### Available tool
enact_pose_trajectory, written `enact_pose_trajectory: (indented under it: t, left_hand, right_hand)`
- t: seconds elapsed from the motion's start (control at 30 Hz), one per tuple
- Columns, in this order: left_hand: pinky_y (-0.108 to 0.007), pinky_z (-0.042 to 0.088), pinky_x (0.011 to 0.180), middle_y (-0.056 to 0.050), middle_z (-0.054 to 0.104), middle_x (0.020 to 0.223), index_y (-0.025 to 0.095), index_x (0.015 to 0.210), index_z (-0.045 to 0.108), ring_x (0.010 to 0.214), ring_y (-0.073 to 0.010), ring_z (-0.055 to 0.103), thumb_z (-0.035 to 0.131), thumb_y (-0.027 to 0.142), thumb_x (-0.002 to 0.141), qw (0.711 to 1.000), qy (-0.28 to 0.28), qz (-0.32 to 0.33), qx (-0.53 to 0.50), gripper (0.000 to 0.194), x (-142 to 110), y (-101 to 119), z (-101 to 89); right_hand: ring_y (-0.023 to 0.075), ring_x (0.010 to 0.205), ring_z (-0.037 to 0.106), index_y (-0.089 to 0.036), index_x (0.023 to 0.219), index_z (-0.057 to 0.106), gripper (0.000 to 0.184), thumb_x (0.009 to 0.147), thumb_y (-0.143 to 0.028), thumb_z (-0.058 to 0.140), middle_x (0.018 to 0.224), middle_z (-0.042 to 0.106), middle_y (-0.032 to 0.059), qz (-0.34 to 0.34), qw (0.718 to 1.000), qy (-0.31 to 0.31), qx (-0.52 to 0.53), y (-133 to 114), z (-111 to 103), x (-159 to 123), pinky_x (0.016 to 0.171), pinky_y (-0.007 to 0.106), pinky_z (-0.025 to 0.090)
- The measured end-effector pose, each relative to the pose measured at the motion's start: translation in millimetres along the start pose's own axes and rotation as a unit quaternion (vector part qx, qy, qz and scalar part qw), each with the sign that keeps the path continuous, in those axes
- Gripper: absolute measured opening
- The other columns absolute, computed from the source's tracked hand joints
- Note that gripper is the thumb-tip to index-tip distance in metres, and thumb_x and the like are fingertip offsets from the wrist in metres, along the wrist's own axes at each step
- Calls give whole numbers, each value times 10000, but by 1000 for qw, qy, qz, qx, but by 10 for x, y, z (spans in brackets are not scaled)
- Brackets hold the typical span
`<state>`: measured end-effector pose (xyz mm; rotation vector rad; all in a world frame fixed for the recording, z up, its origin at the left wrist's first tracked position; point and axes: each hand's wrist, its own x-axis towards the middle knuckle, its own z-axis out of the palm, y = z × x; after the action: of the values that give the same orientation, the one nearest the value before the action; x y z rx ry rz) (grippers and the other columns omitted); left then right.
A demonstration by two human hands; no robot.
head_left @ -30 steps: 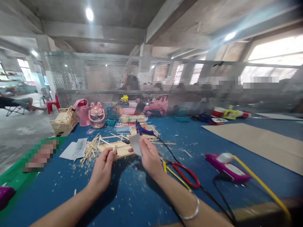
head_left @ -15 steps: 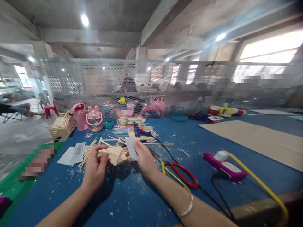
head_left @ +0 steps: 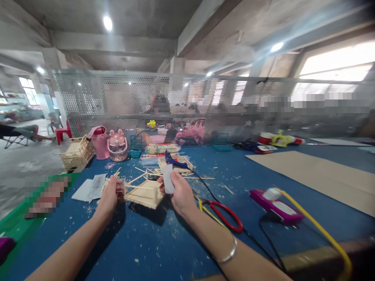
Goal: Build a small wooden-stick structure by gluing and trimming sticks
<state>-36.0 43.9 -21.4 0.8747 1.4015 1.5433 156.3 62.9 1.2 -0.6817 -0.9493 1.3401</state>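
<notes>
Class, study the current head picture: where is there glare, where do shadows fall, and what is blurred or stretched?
Head view: the window is washed out, a ceiling lamp glares; head view: a dark shadow lies on the table below the stick frame; head view: the mesh smears toward the right; head view: shapes near the edges seem stretched.
</notes>
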Motion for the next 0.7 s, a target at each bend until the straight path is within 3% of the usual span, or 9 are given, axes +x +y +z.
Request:
enact_pose_trajectory:
  t: [0.1, 0.2, 0.3, 0.37, 0.47, 0.57, 0.7]
  left_hand:
    - [-217, 401, 507, 14, 574, 662, 165, 816, 549, 543, -100, 520, 534, 677, 628, 992, -84, -49, -77, 546, -94, 45, 61]
    - [-198, 416, 553, 6, 607, 762, 167, 886, 590, 633, -97, 542, 702, 540, 549, 994, -85, 13, -66, 516, -173, 92, 103]
    - [-182, 387, 526, 10, 602, 758, 152, 936, 591, 613, -86, 526, 761, 468, 484, 994, -92, 50, -33, 577, -198, 112, 120]
    - [-186, 378, 508, 29, 580, 709, 155, 946, 564, 573, -81, 510, 754, 493, 472, 995, -74, 60, -36, 613, -192, 111, 119]
    - [-188, 357, 480, 46, 536, 626, 142, 803, 559, 523, -75, 472, 728, 550, 473, 997, -38, 67, 8, 552, -168, 96, 99]
    - [-190, 291, 423, 51, 491, 535, 132, 715, 584, 456, -71, 410, 631, 625, 571, 993, -64, 55, 80, 516, -164, 84, 76]
    - [-178, 222, 380, 76, 401, 482, 143, 769, 587, 396, -54, 315, 542, 642, 666, 991, -98, 70, 58, 512, -256, 108, 96]
  right_hand:
    - [92, 423, 542, -151, 713, 550, 368, 605, -473, 690, 575, 644, 2, -1, 999, 28, 17, -47, -29, 45, 422, 199, 450]
    - [89, 410, 536, -149, 689, 554, 339, 606, -449, 687, 567, 648, 6, 6, 999, 34, 22, -62, -47, 71, 412, 196, 444]
    - [92, 403, 528, -146, 693, 562, 318, 624, -437, 671, 546, 639, 6, 12, 1000, 24, 14, -37, -56, 78, 403, 198, 438]
    - [91, 398, 521, -148, 699, 562, 312, 634, -437, 661, 538, 633, 2, 13, 1000, 19, 12, -12, -58, 75, 405, 200, 437]
    - [91, 403, 519, -154, 716, 564, 307, 651, -443, 643, 548, 632, 0, 18, 1000, 12, 12, 12, -54, 65, 418, 202, 440]
    - [96, 422, 526, -157, 709, 565, 299, 650, -441, 635, 554, 628, 4, 32, 999, 5, 8, 6, -47, 58, 431, 205, 441]
    - [104, 419, 506, -175, 689, 563, 254, 649, -419, 623, 550, 607, -9, 42, 999, 20, 10, 4, -47, 63, 416, 221, 427]
